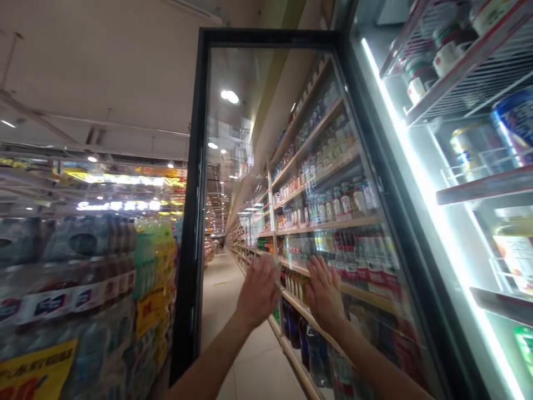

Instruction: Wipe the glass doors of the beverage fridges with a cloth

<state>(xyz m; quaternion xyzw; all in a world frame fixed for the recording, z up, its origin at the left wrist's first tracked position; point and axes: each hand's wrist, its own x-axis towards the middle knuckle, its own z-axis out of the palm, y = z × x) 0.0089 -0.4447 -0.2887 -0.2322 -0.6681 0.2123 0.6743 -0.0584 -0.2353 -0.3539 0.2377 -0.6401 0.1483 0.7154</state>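
Observation:
A black-framed glass fridge door (233,166) stands swung open in front of me. Raised before its lower middle is my left hand (258,291), slightly blurred, with fingers stretched upward. Close to its right, my right hand (325,294) faces the glass with its fingers extended and somewhat apart. Neither hand shows anything held. Whether the palms touch the pane or hover just short of it, I cannot tell. Through the glass, shelves (353,223) full of bottled drinks are visible.
On the right is the lit fridge interior, with wire shelves (478,66) holding jars and cans. Stacked bottle packs (95,289) with a yellow price sign (37,366) rise at the left. The aisle floor (225,272) runs away beyond the door.

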